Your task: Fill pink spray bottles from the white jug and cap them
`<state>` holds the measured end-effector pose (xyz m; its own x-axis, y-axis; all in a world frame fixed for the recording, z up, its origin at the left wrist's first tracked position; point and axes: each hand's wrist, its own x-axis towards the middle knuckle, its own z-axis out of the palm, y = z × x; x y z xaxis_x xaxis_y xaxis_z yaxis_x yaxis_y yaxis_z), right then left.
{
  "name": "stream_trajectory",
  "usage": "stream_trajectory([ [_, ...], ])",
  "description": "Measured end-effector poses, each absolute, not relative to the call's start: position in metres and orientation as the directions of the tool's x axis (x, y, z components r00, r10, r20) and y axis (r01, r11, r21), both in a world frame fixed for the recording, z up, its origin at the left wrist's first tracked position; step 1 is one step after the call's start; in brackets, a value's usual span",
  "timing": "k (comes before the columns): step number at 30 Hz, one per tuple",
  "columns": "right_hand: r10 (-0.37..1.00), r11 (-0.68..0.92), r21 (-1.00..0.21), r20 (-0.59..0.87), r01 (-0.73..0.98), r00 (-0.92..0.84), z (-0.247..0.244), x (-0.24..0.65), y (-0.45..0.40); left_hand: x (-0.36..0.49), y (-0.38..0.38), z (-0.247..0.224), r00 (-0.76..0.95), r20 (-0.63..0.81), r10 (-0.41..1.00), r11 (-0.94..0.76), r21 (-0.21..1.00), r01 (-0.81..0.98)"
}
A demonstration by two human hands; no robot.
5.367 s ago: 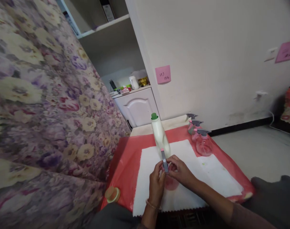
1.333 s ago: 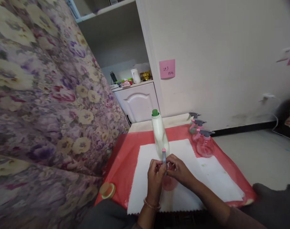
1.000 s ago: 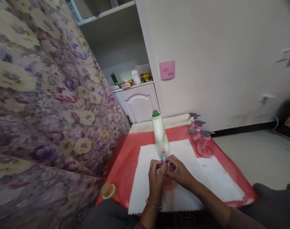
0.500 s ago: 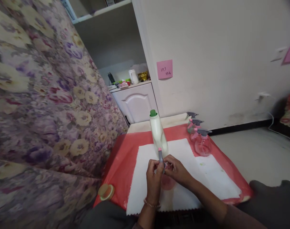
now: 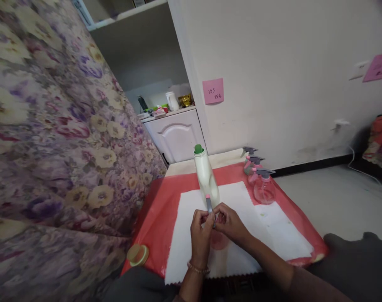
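Note:
A small clear spray bottle (image 5: 219,241) stands on the white cloth, its grey spray head (image 5: 209,204) with a pink nozzle pointing away from me. My left hand (image 5: 201,228) is closed round the left side of the spray head and neck. From the right, my right hand (image 5: 231,222) pinches the same neck. My fingers partly hide the collar. Just beyond the nozzle is a tall pale green bottle (image 5: 206,174) with a green top, upright on the cloth.
Several clear spray bottles (image 5: 265,192) with grey heads line the table's right side. A round yellowish lidded container (image 5: 138,255) lies at the front left corner. Floral curtain (image 5: 68,167) hangs left; a cabinet (image 5: 178,136) and wall stand behind the red-covered table (image 5: 156,209).
The whole view has shifted slightly, so the scene sits a little further left. Both hands keep their hold on the spray bottle, with barely any finger movement.

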<state>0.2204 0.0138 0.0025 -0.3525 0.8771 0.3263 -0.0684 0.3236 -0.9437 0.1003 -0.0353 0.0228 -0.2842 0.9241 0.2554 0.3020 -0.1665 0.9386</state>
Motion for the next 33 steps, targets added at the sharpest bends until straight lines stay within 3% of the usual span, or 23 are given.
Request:
stream_trajectory([
  [4, 0.928, 0.271, -0.963, 0.258, 0.011, -0.268, 0.001, 0.217, 0.013, 0.100, -0.035, 0.023, -0.297, 0.246, 0.923, -0.151, 0.939, 0.309],
  [9, 0.805, 0.368, -0.925, 0.366, -0.091, -0.467, 0.002, 0.226, 0.018, 0.099, -0.035, 0.024, -0.289, 0.252, 0.924, -0.165, 0.942, 0.294],
  [14, 0.906, 0.300, -0.953, 0.295, -0.031, -0.303, 0.003, 0.222, 0.015, 0.098, -0.037, 0.024, -0.286, 0.252, 0.925, -0.166, 0.942, 0.292],
  [21, 0.843, 0.346, -0.936, 0.343, -0.070, -0.414, -0.001, 0.222, 0.017, 0.099, -0.038, 0.029, -0.275, 0.250, 0.928, -0.169, 0.942, 0.288],
  [27, 0.920, 0.276, -0.961, 0.275, -0.036, -0.279, 0.000, 0.218, 0.011, 0.099, -0.038, 0.033, -0.254, 0.260, 0.932, -0.179, 0.937, 0.300],
  [33, 0.833, 0.338, -0.934, 0.355, -0.119, -0.425, 0.002, 0.221, 0.017, 0.097, -0.036, 0.031, -0.257, 0.253, 0.933, -0.171, 0.938, 0.302],
])
